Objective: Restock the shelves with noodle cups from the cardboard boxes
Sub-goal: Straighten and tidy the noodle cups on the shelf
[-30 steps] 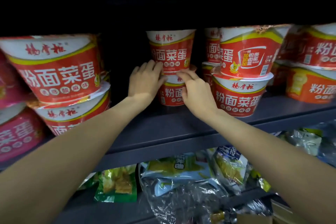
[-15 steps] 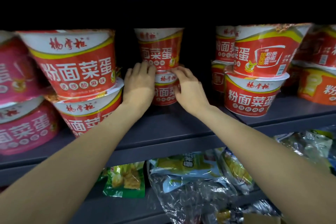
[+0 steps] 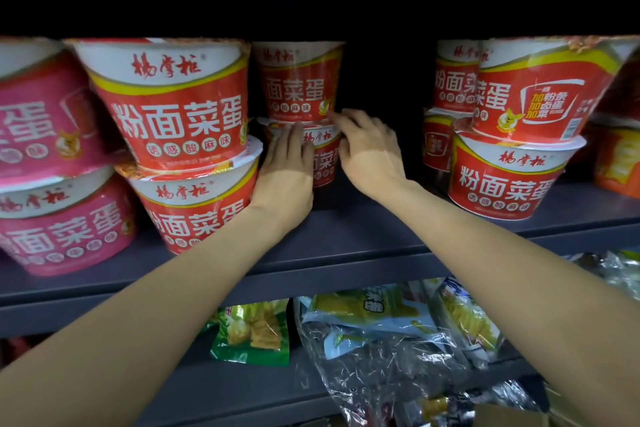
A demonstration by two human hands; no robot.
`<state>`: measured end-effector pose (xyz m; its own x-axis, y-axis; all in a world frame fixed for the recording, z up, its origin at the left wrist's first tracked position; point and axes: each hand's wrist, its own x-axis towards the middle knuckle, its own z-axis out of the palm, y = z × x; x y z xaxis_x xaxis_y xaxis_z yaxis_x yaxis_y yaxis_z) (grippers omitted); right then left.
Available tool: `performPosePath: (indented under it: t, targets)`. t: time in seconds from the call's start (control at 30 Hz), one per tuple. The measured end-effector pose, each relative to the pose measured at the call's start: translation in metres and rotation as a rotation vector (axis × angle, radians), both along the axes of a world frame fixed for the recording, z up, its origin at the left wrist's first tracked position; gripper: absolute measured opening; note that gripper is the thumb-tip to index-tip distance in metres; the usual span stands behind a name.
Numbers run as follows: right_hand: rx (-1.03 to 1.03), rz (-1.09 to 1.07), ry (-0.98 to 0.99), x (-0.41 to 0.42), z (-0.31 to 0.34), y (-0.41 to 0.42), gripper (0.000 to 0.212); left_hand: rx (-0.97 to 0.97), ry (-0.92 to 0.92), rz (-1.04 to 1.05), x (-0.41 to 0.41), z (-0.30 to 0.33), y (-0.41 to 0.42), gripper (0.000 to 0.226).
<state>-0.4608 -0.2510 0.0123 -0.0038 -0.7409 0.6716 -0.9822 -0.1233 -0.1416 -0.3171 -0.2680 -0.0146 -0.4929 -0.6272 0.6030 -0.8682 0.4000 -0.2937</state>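
Over the last second the centre stack of two red paper noodle cups has ended up deeper on the dark grey metal shelf [image 3: 346, 246] and closer to the left-hand stacks. Both hands have followed it back. As a judgement, this pair is nearly seated, leaving room in front for more cups.

At the far left of the frame stand two stacked pink noodle cups [image 3: 52, 163], blurred. Next come two large red noodle cups [image 3: 180, 135], one on the other, printed 粉面菜蛋 with a brush-script brand name, 杨掌柜, on the white band. Smaller text below seems to read 诱惑酸麻味.

In the centre, the left hand [image 3: 285, 166] presses flat against the lower red cup of the pushed stack [image 3: 323, 156], fingers straight. The upper red cup [image 3: 299, 80] sits on its lid. The right hand [image 3: 369, 149] rests loosely spread at the stack's right side, fingertips near the seam between the cups, gripping nothing.

To the right, across a dark gap, stand more red stacked cups [image 3: 512, 135] with the same lettering. Below lie plastic-wrapped snack packets [image 3: 374, 322]. No cardboard box is clearly visible.
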Motion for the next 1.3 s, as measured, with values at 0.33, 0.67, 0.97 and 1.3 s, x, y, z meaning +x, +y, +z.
performPosePath:
  t: [0.33,0.67,0.97,1.3]
  targets:
    - [0.106,-0.202,0.802,-0.022,0.034,-0.010,0.075,-0.191,-0.242,0.093,0.004,0.008,-0.009,0.074]
    - [-0.048,-0.107,-0.202,0.015,0.035,-0.024,0.062,-0.104,-0.204,0.098,0.004,0.004,-0.014,0.059]
    - [0.005,-0.093,-0.613,0.034,0.036,-0.055,0.098,-0.117,-0.262,0.107,0.005,0.002,-0.015,0.072]
    - [0.000,0.223,-0.696,0.016,0.028,-0.049,0.113,-0.125,-0.415,0.185,0.008,-0.005,0.001,0.066]
